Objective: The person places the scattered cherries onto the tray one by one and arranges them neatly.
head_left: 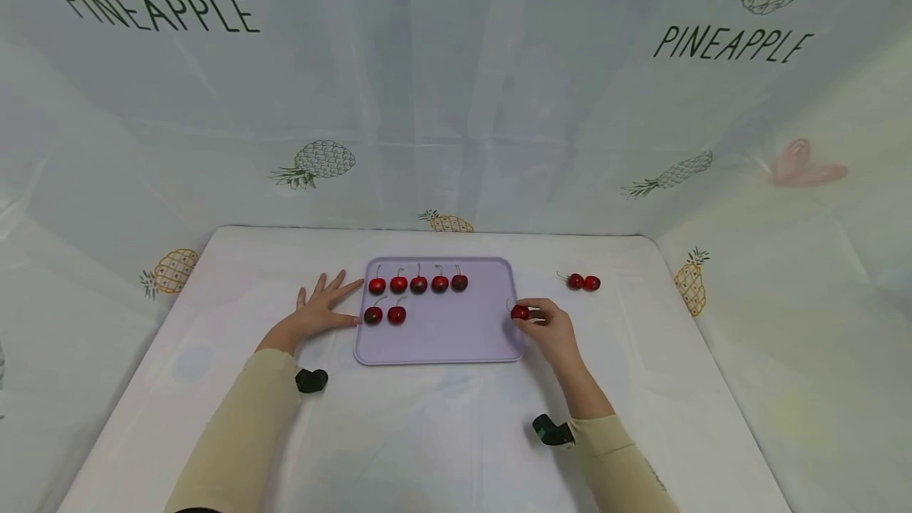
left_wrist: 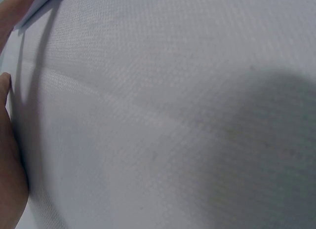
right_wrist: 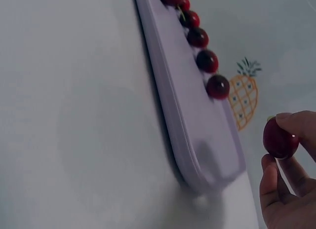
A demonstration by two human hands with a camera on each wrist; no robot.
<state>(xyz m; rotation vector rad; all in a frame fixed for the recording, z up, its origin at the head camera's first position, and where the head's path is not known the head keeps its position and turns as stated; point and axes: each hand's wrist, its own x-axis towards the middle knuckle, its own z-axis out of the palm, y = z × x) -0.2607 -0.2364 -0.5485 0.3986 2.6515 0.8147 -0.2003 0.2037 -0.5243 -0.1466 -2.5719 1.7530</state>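
My right hand (head_left: 554,331) pinches a dark red cherry (right_wrist: 279,138) between thumb and fingers, over the right edge of a lilac tray (head_left: 456,339). At the tray's left edge, my left hand (head_left: 317,313) lies with fingers spread, fingertips right at the rim. Inside the tray, a back row of several cherries (head_left: 419,284) stands with stems pointing away from me. Two more cherries (head_left: 397,314) sit in a second row at the left. The left wrist view shows mostly white cloth, with part of the left hand (left_wrist: 11,174) at its edge.
Two cherries (head_left: 583,282) lie side by side on the white tabletop (head_left: 442,434), to the right of the tray. A hanging sheet (head_left: 456,85) printed with pineapples rises behind and beside the table. A dark wrist device (head_left: 552,430) sits by the right sleeve.
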